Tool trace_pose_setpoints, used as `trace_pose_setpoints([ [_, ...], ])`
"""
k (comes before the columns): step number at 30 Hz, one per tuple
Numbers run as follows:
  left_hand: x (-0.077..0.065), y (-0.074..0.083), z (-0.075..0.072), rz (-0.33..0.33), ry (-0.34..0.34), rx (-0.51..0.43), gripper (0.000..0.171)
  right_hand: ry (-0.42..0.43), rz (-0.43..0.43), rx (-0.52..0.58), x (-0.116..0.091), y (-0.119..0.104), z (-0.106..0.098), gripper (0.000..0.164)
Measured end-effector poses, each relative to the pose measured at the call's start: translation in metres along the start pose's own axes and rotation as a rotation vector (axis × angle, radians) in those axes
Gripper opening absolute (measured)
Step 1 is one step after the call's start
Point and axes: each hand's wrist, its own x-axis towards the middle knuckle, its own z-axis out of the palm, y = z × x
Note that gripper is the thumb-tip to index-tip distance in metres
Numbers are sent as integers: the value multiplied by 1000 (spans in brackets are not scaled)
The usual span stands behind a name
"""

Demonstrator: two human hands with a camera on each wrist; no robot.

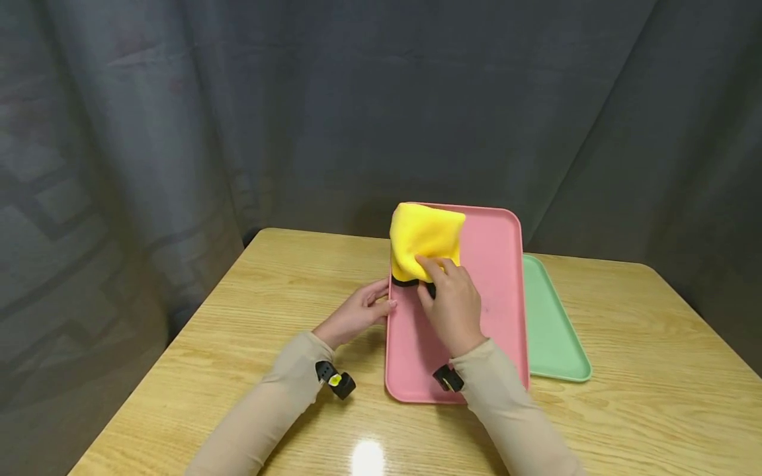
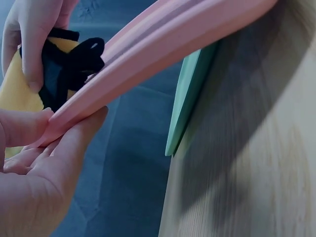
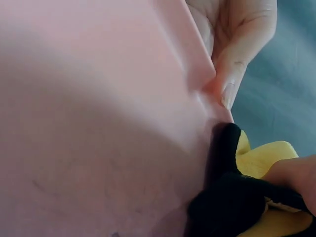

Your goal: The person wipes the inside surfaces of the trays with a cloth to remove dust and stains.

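Note:
A pink tray (image 1: pixel 494 297) is tilted up off the table, its inner face toward me. My left hand (image 1: pixel 357 314) grips its left rim, thumb on the front and fingers behind, as the left wrist view also shows. A yellow cloth with a black underside or edge (image 1: pixel 425 238) lies over the tray's upper left corner. My right hand (image 1: pixel 452 301) pinches the cloth's lower part against the tray. In the right wrist view the black part of the cloth (image 3: pixel 224 202) is bunched at the tray's rim beside the left thumb (image 3: pixel 229 89).
A green tray (image 1: pixel 553 330) lies on the wooden table (image 1: pixel 643 344) to the right, partly hidden behind the pink one. Dark grey curtains (image 1: pixel 381 119) hang behind the table and at both sides. Both wrists wear black straps.

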Motion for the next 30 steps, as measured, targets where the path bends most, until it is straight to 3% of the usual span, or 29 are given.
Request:
trace_pose_setpoints([
  [12, 1, 4, 3, 16, -14, 20, 53, 23, -13, 75, 4, 9, -1, 37],
  [30, -1, 5, 6, 20, 5, 33, 53, -2, 79, 74, 7, 25, -15, 36],
])
